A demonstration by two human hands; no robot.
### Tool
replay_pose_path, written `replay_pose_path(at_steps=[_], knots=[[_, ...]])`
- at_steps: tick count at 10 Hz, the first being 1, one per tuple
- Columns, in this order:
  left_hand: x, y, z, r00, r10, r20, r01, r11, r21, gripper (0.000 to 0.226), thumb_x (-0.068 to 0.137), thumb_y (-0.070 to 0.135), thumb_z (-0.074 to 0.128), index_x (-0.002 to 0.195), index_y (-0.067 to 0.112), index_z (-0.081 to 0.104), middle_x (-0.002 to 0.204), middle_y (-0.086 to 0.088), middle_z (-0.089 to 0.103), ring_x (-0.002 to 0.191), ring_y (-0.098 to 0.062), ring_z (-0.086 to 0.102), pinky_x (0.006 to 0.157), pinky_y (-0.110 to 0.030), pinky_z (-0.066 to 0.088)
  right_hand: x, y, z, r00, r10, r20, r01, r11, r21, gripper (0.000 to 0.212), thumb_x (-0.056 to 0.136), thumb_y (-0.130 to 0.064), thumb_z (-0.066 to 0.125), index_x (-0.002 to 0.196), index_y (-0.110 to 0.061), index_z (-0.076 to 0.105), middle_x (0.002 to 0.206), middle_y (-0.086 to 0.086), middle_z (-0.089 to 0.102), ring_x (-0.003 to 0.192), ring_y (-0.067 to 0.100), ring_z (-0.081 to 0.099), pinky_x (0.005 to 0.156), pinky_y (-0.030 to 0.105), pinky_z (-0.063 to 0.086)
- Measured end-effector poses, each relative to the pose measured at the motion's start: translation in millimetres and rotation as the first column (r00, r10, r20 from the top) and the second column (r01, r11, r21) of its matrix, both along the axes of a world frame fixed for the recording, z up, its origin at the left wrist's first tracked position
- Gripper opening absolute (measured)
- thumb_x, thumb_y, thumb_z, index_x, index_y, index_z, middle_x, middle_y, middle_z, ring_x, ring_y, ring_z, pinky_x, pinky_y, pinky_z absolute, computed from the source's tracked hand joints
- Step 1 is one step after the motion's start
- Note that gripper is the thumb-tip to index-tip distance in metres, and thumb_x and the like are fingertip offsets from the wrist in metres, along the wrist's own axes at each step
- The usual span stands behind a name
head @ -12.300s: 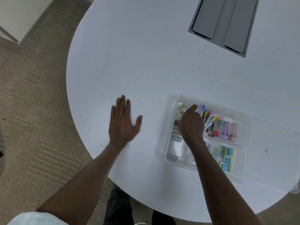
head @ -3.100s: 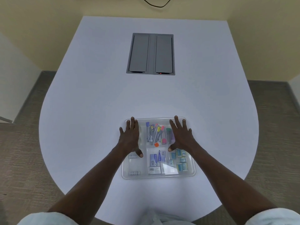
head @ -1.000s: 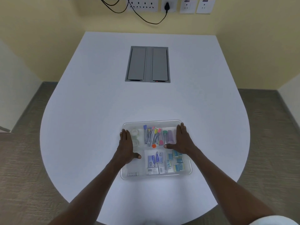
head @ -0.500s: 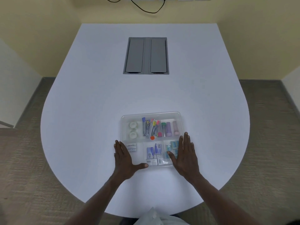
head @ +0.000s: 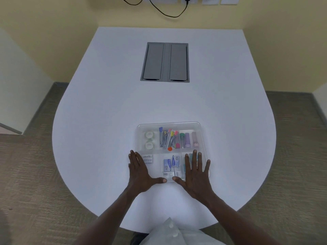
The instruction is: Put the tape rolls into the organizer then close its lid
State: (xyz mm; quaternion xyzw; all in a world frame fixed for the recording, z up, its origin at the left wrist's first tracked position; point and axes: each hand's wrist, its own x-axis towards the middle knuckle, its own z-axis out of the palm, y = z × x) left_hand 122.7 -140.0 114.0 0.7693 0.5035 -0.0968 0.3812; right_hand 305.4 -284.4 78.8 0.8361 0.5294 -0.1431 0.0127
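A clear plastic organizer (head: 201, 129) lies on the white table near its front edge, with its clear lid lying flat on top. Two clear tape rolls (head: 149, 140) sit one behind the other in its far-left compartment. Coloured pens, tubes and small boxes fill the other compartments. My left hand (head: 141, 174) lies flat, fingers spread, over the organizer's near-left corner. My right hand (head: 194, 175) lies flat, fingers spread, on the near-right part of the lid. Neither hand holds anything.
A grey double-flap cable hatch (head: 165, 62) is set into the table (head: 106, 112) farther back. Wall sockets with a black cable (head: 159, 11) are on the yellow wall beyond. Carpeted floor surrounds the rounded table edge.
Both hands slid back from the far half of the lid toward its near edge over the last second. Earlier, the lid lay off to the right and my right hand was inside the tape compartment.
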Motion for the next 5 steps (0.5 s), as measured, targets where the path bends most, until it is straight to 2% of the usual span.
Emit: replay_pose_path(at_steps=[2, 3, 4, 5], knots=[[-0.8, 0.6, -0.2, 1.000, -0.019, -0.004, 0.019, 0.999, 0.027, 0.180, 0.020, 0.107, 0.040, 0.147, 0.003, -0.034, 0.156, -0.015, -0.042, 0.141, -0.024, -0.042, 0.124, -0.050, -0.006, -3.6, 0.2, 1.1, 1.000, 0.005, 0.028, -0.003, 0.999, -0.042, 0.097, 0.085, -0.079, 0.024, 0.152, -0.009, 0.018, 0.157, 0.028, 0.013, 0.145, 0.047, 0.012, 0.108, 0.073, 0.016], [-2.2, 3.6, 1.3, 1.000, -0.028, 0.001, 0.028, 0.999, 0.021, 0.180, 0.022, 0.105, 0.044, 0.147, 0.003, -0.034, 0.154, -0.014, -0.044, 0.139, -0.024, -0.043, 0.124, -0.052, -0.006, -6.5, -0.1, -0.3, 1.000, -0.024, 0.001, 0.024, 0.998, -0.057, 0.097, 0.084, -0.080, 0.022, 0.151, -0.009, 0.021, 0.157, 0.027, 0.015, 0.145, 0.046, 0.014, 0.108, 0.073, 0.015], [-3.4, 5.5, 3.2, 0.998, -0.053, -0.036, 0.054, 0.998, 0.016, 0.175, 0.028, 0.105, 0.042, 0.148, 0.001, -0.032, 0.148, -0.013, -0.049, 0.138, -0.026, -0.043, 0.124, -0.053, -0.006, -3.4, 0.6, -0.5, 1.000, -0.017, 0.004, 0.016, 1.000, 0.009, 0.095, 0.085, -0.080, 0.022, 0.152, -0.012, 0.020, 0.158, 0.024, 0.014, 0.145, 0.044, 0.014, 0.108, 0.072, 0.015], [-4.0, 2.1, -1.8, 0.994, -0.104, -0.031, 0.107, 0.982, 0.154, 0.155, 0.047, 0.107, 0.022, 0.151, 0.002, -0.027, 0.154, -0.014, -0.043, 0.145, -0.029, -0.037, 0.124, -0.051, -0.006, -3.1, 7.4, 10.5, 1.000, 0.018, 0.002, -0.018, 0.995, 0.093, 0.089, 0.089, -0.074, 0.024, 0.153, -0.013, 0.015, 0.160, 0.021, 0.007, 0.148, 0.039, 0.006, 0.114, 0.065, 0.014]])
